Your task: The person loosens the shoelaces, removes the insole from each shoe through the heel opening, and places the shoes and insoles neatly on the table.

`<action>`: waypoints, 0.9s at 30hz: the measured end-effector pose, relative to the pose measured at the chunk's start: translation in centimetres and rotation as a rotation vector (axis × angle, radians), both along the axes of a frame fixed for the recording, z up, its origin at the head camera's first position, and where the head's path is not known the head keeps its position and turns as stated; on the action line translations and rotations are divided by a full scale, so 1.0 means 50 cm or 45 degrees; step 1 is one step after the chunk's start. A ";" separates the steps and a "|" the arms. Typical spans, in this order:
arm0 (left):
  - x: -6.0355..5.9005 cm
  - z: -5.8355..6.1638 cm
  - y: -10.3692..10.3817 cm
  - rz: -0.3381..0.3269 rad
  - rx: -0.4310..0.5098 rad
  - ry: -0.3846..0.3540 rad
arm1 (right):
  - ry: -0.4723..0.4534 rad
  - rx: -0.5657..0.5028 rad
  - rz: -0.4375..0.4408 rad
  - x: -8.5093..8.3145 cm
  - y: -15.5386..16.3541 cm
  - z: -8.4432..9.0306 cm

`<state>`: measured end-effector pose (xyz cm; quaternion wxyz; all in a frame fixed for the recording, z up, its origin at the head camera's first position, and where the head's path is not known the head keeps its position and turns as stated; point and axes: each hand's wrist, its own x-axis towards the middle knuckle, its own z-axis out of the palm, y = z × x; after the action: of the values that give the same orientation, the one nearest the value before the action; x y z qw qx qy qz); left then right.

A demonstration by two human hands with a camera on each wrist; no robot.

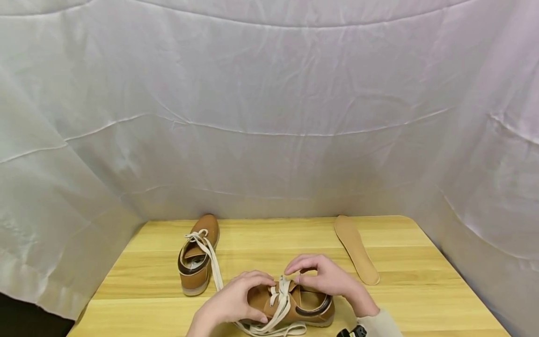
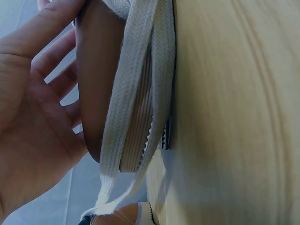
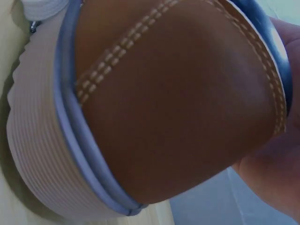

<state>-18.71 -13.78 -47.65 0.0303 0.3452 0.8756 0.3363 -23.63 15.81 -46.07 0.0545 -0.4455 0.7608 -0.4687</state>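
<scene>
A brown lace-up shoe lies near the table's front edge, its toe to the left. My left hand curls over the toe, fingers on one side and thumb on the other, as the left wrist view shows of this hand. A cream lace crosses the shoe and trails under the ribbed sole. My right hand pinches the lace at the tongue. The right wrist view is filled by the shoe's heel, with part of my right hand beside it.
A second brown shoe stands at the back left, its loose lace running toward the near shoe. A tan insole lies at the back right. The wooden table is walled by white cloth on three sides.
</scene>
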 end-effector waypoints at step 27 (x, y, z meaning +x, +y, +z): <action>-0.001 -0.005 0.000 0.002 -0.017 0.016 | -0.033 0.071 0.007 0.013 -0.017 -0.001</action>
<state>-18.77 -13.76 -47.92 0.0269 0.3465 0.8782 0.3285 -22.96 14.94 -46.12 0.0781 -0.4397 0.7716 -0.4530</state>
